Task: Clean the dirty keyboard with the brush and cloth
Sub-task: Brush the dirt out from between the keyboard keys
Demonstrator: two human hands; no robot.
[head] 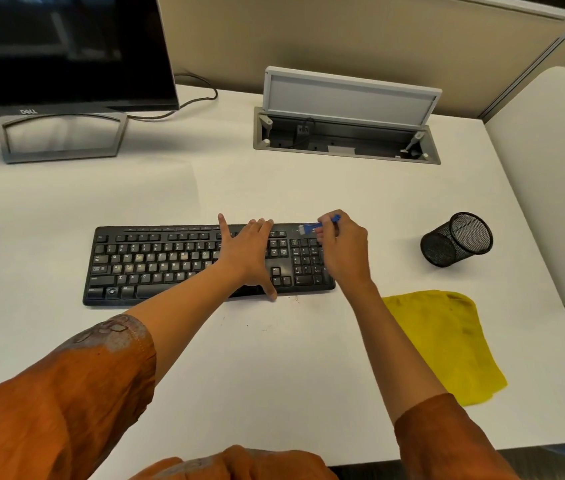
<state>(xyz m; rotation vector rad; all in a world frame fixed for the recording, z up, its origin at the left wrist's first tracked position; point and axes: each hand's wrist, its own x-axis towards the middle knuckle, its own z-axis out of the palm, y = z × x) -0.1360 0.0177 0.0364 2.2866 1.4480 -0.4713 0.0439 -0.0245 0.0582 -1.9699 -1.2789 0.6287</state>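
Observation:
A black keyboard (156, 261) lies across the middle of the white desk, its keys dusty. My left hand (248, 252) lies flat on its right-middle part, fingers spread and straight, thumb down at the front edge. My right hand (341, 249) hovers over the number pad and pinches a small blue brush (319, 226). The brush's pale bristle end points left at the keyboard's top right corner. A yellow cloth (447, 341) lies crumpled on the desk to the right of my right forearm, untouched.
A black mesh pen cup (456, 239) lies tipped on its side at the right. A monitor (62, 50) on a grey stand sits back left. An open cable hatch (343, 133) is sunk in the desk behind. Small crumbs (263, 329) dot the desk before the keyboard.

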